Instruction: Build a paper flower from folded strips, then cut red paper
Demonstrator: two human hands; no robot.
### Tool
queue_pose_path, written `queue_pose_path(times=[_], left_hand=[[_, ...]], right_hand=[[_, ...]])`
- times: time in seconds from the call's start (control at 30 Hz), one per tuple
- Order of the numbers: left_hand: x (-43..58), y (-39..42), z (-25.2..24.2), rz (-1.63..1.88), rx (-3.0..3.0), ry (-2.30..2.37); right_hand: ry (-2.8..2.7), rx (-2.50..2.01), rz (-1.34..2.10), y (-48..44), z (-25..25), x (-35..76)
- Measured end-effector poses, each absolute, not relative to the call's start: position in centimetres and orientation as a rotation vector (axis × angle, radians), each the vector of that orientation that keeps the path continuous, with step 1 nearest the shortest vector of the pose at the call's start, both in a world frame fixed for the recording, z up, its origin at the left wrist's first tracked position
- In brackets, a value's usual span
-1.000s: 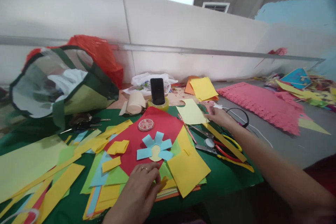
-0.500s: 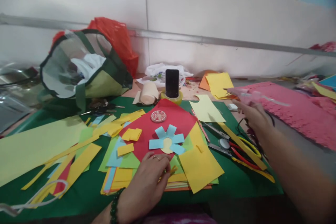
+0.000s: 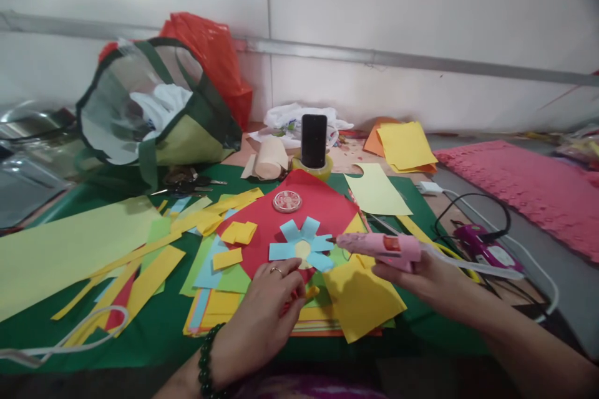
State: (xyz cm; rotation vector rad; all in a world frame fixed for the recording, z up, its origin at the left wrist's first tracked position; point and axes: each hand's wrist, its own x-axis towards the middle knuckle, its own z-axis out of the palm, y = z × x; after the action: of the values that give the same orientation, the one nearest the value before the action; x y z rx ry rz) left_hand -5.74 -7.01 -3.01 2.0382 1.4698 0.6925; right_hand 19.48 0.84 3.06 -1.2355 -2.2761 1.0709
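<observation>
My right hand (image 3: 416, 271) grips a pink glue gun (image 3: 381, 246) with a clear glue stick out of its back. The nozzle points left, close to the right petals of a light-blue paper flower (image 3: 290, 250) with a pale yellow center. This flower lies on a red paper sheet (image 3: 322, 199). Curled fingers of my left hand (image 3: 274, 299) hold a small yellow paper piece (image 3: 312, 292), while a fingertip rests at the flower's lower edge. Loose yellow paper pieces (image 3: 238, 232) and a round clear-and-red disc (image 3: 287, 201) lie on the red sheet.
Yellow paper (image 3: 367, 305) covers the stack's right side. Paper strips (image 3: 154, 274) and a white cable (image 3: 70, 343) lie left. Behind stand a phone (image 3: 313, 140) in a tape roll and a bag (image 3: 196, 143). At right are a purple device (image 3: 484, 249) with cords and pink cloth (image 3: 524, 193).
My right hand has come from the far right to the flower, now with the glue gun in view. The left hand stays nearly in place. The camera view has shifted slightly.
</observation>
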Motion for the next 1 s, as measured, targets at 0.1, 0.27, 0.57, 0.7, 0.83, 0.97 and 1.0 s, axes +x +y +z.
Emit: queue_pose_path(times=[0.1,0.27,0.57,0.7,0.83,0.97,1.0], left_hand=[[-5.6,-6.9,-3.2,0.65,2.071,1.475],[-5.7,-6.9,-3.5,0.671,2.093,1.469],[-5.4,-6.5,-3.3,0.579,2.126,1.446],[-5.4,-6.4,-3.2,0.544,2.07,1.432],[-5.5,-6.4,-3.1,0.558,2.012,1.431],[-5.5,-6.4,-3.2,0.566,1.983,1.425],[-5.5,-6.4,-3.2,0.568,1.977,1.426]], right_hand=[[-2.364,-1.245,1.217,1.1,2.4,18.8],[-2.433,-1.373,1.27,0.9,3.0,18.0],[-2.481,-1.355,1.325,1.6,4.5,16.8],[-2.543,-1.315,1.268,2.1,3.8,16.6],[-2.592,-1.425,1.118,2.5,2.6,16.8],[-2.621,-1.425,1.08,2.5,2.2,16.8],[-2.612,-1.418,1.089,2.4,2.3,16.7]])
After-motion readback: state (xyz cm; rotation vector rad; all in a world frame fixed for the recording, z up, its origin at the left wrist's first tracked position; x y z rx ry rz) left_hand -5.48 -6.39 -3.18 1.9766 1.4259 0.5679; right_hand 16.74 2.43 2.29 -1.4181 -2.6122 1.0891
